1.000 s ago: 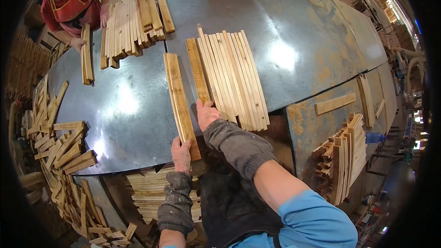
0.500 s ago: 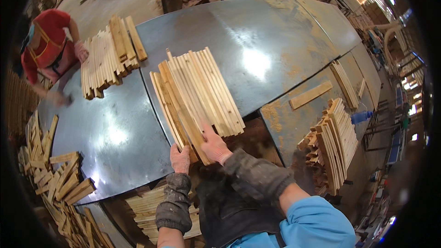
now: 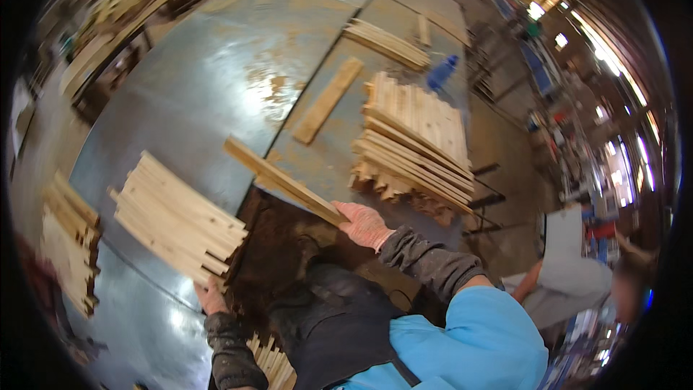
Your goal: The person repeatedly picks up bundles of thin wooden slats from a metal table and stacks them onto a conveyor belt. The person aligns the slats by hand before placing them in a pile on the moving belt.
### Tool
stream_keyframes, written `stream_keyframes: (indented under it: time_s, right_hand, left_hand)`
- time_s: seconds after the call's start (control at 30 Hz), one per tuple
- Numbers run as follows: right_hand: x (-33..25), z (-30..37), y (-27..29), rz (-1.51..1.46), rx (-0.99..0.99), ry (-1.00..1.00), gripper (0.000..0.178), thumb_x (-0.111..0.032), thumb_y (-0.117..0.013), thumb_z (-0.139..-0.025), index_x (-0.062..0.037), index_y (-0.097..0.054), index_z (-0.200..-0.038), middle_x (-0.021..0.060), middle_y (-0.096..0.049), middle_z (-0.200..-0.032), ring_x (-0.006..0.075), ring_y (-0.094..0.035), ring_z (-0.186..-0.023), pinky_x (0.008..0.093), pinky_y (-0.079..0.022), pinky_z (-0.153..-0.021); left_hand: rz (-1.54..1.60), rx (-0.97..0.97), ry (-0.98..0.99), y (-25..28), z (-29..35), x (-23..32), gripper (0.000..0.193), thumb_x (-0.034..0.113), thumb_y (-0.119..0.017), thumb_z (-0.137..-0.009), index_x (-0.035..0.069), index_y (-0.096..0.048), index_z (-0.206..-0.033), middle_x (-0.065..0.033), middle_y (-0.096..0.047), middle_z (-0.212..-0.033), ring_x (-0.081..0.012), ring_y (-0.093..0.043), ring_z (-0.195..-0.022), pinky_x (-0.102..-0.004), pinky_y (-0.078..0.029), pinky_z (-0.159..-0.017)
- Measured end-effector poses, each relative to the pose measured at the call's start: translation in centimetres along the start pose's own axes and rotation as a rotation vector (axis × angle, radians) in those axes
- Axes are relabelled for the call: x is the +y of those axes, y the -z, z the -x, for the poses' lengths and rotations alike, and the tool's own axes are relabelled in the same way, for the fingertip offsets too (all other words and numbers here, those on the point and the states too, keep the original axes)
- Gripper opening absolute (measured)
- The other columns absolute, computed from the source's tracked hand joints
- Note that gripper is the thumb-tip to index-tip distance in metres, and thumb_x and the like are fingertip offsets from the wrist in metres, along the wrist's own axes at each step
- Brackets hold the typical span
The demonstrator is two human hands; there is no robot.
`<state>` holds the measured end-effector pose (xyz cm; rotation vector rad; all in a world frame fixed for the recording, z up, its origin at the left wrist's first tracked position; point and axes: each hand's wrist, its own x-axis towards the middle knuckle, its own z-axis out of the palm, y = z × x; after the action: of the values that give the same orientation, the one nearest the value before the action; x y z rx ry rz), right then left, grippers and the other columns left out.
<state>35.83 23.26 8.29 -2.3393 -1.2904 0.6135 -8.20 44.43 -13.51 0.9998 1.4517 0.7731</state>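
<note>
My right hand (image 3: 363,224), in a pink glove, grips the near end of a long pale wooden slat (image 3: 283,180) that sticks out to the upper left above the metal table (image 3: 216,79). My left hand (image 3: 211,296) rests at the near edge of a flat batch of wooden slats (image 3: 177,217) lying side by side on the table; whether it grips them I cannot tell. A tall pile of stacked slats (image 3: 415,144) stands just beyond my right hand.
A single short board (image 3: 328,100) lies on the table's right section, with a small bundle of slats (image 3: 386,43) behind it. More slats (image 3: 68,242) lie at the far left. A blue object (image 3: 442,74) sits behind the pile. A person (image 3: 570,274) crouches at the right.
The view has swung right. My right hand has lifted one slat off the batch and carried it toward the right-hand pile. My left hand stays at the batch's near edge.
</note>
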Motion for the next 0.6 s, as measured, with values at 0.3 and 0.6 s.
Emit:
stream_keyframes:
  time_s: [0.3,0.6]
  right_hand:
    - [20.6,9.2,11.8,0.33,0.258,-0.19,0.052,-0.009,-0.07,-0.095,-0.0111,-0.064,-0.146,0.0148,-0.072,-0.115,0.0378,-0.067,-0.109,0.0493,-0.054,-0.096]
    - [33.1,1.6,23.8,0.368,0.384,-0.712,0.037,-0.003,-0.061,-0.102,-0.0142,-0.07,-0.137,0.0167,-0.073,-0.133,0.0397,-0.068,-0.126,0.0484,-0.057,-0.105]
  left_hand:
    - [-0.017,0.305,0.303,-1.4,-0.9,1.2,0.077,0.028,-0.071,-0.107,0.0,-0.035,-0.169,-0.0253,-0.056,-0.157,-0.0338,-0.058,-0.137,-0.0428,-0.047,-0.116]
    - [-0.277,-0.674,-0.044,-27.4,11.0,14.9,0.035,0.013,-0.073,-0.101,-0.004,-0.072,-0.132,-0.0074,-0.073,-0.119,-0.0178,-0.067,-0.104,-0.0323,-0.056,-0.095]
